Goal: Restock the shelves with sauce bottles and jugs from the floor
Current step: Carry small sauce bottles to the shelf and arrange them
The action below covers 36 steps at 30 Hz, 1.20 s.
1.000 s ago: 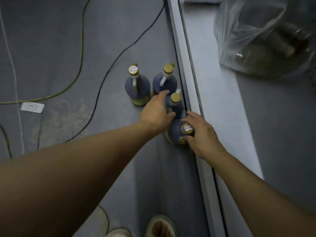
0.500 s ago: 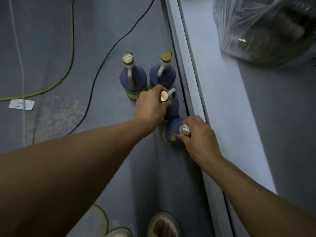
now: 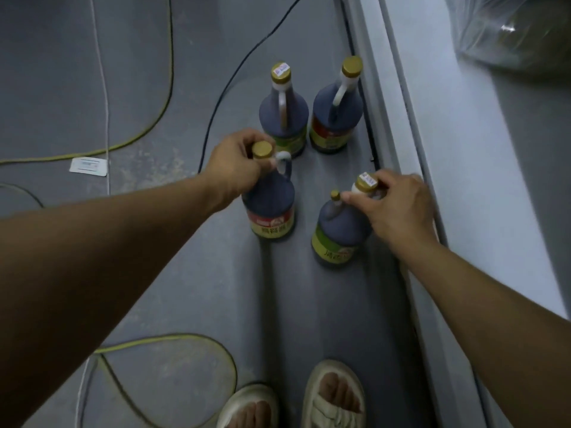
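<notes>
Two jugs are gripped by their necks, one by the left hand and one by the right hand, while two more jugs are left standing on the floor beside the shelf, so restocking is judged barely begun.

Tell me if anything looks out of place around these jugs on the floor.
No spills or damage show. The jug gripped by the right hand tilts, apparently mid-lift. A yellow cable and a black cable trail loose across the floor, and a white card lies near them.
</notes>
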### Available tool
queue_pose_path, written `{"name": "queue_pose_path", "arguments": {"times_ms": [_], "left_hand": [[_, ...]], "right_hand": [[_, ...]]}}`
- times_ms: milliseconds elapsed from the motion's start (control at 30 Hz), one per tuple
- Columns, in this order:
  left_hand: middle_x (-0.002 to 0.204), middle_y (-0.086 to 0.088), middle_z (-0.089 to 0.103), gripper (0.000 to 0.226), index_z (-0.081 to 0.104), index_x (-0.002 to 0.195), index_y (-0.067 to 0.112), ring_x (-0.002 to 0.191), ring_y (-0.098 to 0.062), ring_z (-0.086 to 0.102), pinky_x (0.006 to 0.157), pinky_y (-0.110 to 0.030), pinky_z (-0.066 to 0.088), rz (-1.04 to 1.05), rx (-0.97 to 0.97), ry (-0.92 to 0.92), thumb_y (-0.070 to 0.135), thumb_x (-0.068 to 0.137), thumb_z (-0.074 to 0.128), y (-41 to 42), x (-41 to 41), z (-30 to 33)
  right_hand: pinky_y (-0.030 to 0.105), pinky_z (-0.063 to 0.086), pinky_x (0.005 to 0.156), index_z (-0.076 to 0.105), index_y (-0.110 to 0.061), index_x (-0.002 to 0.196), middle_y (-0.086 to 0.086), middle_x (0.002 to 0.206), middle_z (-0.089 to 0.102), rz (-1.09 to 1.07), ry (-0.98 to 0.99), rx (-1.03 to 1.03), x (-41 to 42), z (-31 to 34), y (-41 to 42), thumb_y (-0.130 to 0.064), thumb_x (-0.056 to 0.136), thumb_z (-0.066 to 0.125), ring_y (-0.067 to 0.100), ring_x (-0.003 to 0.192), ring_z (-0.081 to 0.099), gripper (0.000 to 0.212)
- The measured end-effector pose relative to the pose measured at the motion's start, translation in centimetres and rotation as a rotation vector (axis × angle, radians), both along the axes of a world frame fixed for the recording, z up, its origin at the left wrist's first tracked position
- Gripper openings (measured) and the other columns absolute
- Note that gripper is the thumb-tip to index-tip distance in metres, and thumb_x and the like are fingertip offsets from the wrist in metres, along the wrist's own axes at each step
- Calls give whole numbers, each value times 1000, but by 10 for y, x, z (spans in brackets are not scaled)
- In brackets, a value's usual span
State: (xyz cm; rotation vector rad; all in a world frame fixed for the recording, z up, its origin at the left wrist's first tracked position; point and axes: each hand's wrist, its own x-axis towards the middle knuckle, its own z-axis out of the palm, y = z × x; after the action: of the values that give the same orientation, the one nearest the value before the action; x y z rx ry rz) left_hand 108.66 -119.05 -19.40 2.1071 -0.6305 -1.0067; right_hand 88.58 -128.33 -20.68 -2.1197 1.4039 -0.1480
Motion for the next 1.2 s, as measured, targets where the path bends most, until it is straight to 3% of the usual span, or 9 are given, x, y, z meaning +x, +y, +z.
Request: {"name": "queue_pose_path", "arguments": {"times_ms": [100, 200, 300, 400, 633, 833, 967, 1067, 1200], "left_hand": [[89, 4, 63, 18, 64, 105, 11, 79, -4, 58, 56, -8, 49, 7, 4, 171, 16, 88, 64, -10, 7, -4], [92, 8, 64, 19, 63, 103, 16, 82, -3, 59, 62, -16, 51, -19, 47, 218, 22, 85, 67, -13, 6, -20], [88, 10, 62, 20, 60, 100, 19, 77, 0, 58, 57, -11, 46, 55, -18, 195, 20, 83, 69, -14, 3, -34], [97, 7, 61, 33, 55, 111, 17, 84, -3, 58, 62, -13, 47, 137, -109, 127, 21, 82, 70, -13, 5, -40], [103, 3, 65, 19, 56, 105, 20, 95, -12, 63, 68, -18, 49, 165, -117, 74, 34, 91, 55, -11, 14, -44], [87, -2, 67, 18, 63, 96, 11, 80, -11, 63, 66, -23, 52, 2, -70, 15, 28, 90, 60, -20, 1, -35], [78, -13, 64, 20, 63, 86, -1, 73, -18, 59, 69, -33, 49, -92, -72, -96, 19, 88, 64, -21, -20, -30], [71, -2, 60, 9, 62, 84, 9, 64, -7, 54, 58, -20, 43, -101, -43, -142, 16, 85, 67, -9, -23, -22], [76, -5, 61, 11, 64, 89, 6, 67, -11, 54, 57, -16, 41, -67, -29, -155, 14, 83, 69, 8, -23, 6]], "right_hand": [[29, 43, 62, 54, -14, 80, 8, 84, 59, -55, -124, 88, 5, -12, -9, -46, 72, 75, 24, 83, 54, 39], [25, 47, 65, 54, -18, 83, 1, 86, 59, -163, -265, 279, 10, -25, -12, -38, 75, 75, 17, 82, 56, 30], [34, 54, 77, 62, -20, 86, 0, 91, 66, -300, -349, 343, 13, -37, -14, -39, 71, 77, 17, 87, 63, 29], [40, 57, 79, 64, -25, 75, 1, 89, 70, -395, -488, 342, 13, -49, -14, -41, 63, 81, 18, 87, 68, 26], [20, 52, 66, 61, -25, 80, -3, 82, 65, -515, -639, 361, 22, -57, -17, -26, 84, 68, 10, 79, 63, 8], [32, 54, 78, 63, -22, 87, 3, 91, 68, -562, -595, 346, 26, -54, -13, -33, 86, 65, 19, 90, 66, 12], [26, 47, 71, 68, -12, 94, 1, 85, 64, -465, -456, 173, 28, -45, -4, -34, 86, 64, 18, 84, 62, 24], [29, 50, 74, 66, -16, 88, 3, 85, 65, -459, -436, 167, 23, -32, 0, -36, 86, 65, 21, 84, 63, 20], [30, 51, 77, 62, -20, 87, 3, 87, 65, -475, -425, 194, 13, 3, 7, -35, 87, 64, 20, 87, 63, 15]]}}
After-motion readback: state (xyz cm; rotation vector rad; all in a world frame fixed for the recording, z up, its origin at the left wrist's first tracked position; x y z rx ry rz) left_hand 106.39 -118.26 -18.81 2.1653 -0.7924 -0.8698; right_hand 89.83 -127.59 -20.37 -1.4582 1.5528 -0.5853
